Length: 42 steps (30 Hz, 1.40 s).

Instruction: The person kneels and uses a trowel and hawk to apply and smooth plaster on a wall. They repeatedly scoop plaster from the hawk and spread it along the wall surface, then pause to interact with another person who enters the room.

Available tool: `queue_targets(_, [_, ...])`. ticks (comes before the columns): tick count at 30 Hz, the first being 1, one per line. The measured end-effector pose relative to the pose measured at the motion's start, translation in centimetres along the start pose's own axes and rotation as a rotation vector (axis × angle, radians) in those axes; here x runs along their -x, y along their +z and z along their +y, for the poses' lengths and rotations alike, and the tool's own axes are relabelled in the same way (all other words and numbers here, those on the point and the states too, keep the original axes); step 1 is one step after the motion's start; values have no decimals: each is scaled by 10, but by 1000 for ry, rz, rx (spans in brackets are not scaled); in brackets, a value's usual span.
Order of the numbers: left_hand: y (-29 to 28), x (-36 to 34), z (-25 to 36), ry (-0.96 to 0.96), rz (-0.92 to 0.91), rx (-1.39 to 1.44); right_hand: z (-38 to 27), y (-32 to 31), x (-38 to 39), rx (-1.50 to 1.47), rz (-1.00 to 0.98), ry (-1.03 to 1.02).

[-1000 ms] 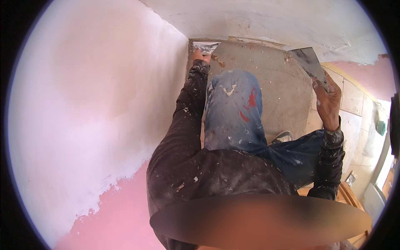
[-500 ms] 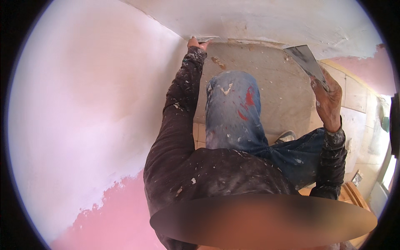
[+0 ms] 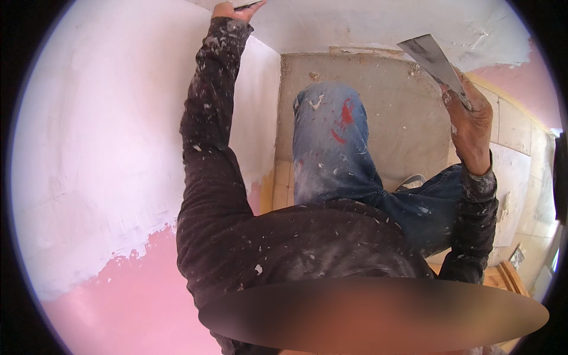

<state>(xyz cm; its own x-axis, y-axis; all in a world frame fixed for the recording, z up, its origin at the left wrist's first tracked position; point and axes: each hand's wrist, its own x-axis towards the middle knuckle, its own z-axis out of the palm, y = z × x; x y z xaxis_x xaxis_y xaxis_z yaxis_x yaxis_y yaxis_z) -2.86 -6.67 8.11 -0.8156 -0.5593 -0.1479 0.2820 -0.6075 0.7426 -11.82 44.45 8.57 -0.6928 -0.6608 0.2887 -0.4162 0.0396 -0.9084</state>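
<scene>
My left hand [image 3: 234,10] is raised to the top edge of the view, against the white wall in the corner, closed on a thin putty knife [image 3: 247,6], mostly hidden. My right hand [image 3: 472,124] grips a wide dark metal scraper [image 3: 429,59] by its lower end, its blade pointing up and left beside the wall ahead [image 3: 384,23]. The side wall [image 3: 100,136] has white filler over pink paint.
My knee [image 3: 328,142] in stained jeans is over a grey concrete patch [image 3: 402,112]. Floor tiles [image 3: 512,130], a pale board [image 3: 503,195] and a wooden piece [image 3: 509,275] lie at right. My shoe [image 3: 412,182] shows behind my leg.
My left hand has moved up and left with the putty knife, out of the floor corner and along the wall. My right hand has shifted slightly, the scraper's tip now higher.
</scene>
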Motion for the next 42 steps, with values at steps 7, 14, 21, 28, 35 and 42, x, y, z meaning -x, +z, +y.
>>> queue_targets(7, [-95, 39, -156, 551, 228, -831, 11, 4, -9, 108, -38, 82])
queue_targets(14, [-186, 17, -297, 77, 187, -646, 24, 18, -17, 86, -115, 132])
queue_targets(21, [-146, -20, -318, -76, 418, 455, 31, 21, -19, 117, -150, 245])
queue_targets(28, [-132, -46, -272, -102, 356, 487, 13, 13, -17, 89, -138, 8])
queue_targets(35, [-51, -35, -204, -152, 412, 497, 0, 0, -10, 59, -103, -128])
queue_targets(42, [85, 2, -102, -73, 505, 335, -7, -1, -4, 38, -43, -186])
